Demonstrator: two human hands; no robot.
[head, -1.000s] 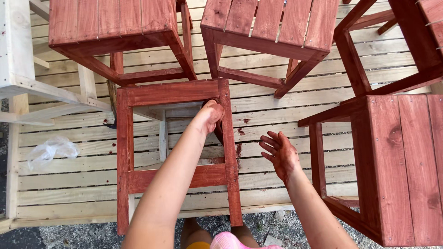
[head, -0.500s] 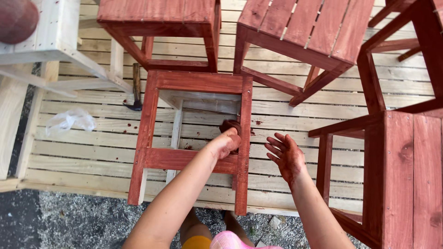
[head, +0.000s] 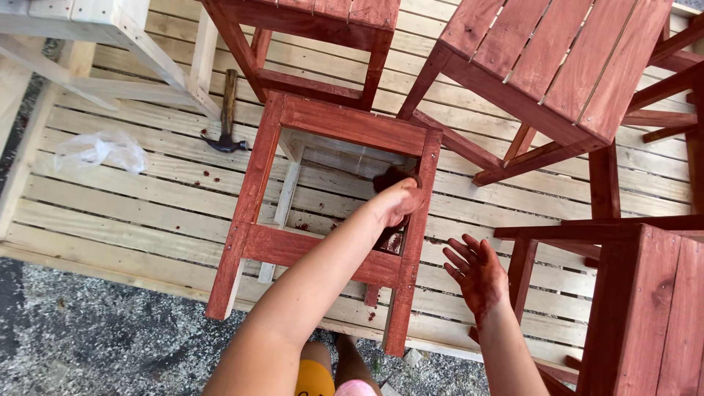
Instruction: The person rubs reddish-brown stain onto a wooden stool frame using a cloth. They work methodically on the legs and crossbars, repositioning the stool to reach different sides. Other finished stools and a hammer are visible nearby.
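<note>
A red-stained wooden stool frame (head: pixel 345 125) stands on a slatted pale wood platform (head: pixel 132 213), its inner faces still bare wood. My left hand (head: pixel 396 204) reaches inside the frame by its right-hand post, shut on a dark, stain-soaked rag (head: pixel 392 178) pressed against the wood. To the right of the stool my right hand (head: pixel 477 275) hovers above the platform, smeared with red stain, fingers spread and holding nothing.
A hammer (head: pixel 224 125) and a crumpled clear plastic bag (head: pixel 99 150) lie on the platform left of the stool. More red-stained stools stand behind (head: pixel 315 22), at back right (head: pixel 557 66) and at right (head: pixel 653 308). An unstained wooden piece (head: pixel 110 29) is top left; gravel (head: pixel 88 345) lies below.
My left hand with the rag has moved down and back up along the stool's right inner side. The view has shifted. My right hand stays open beside the stool.
</note>
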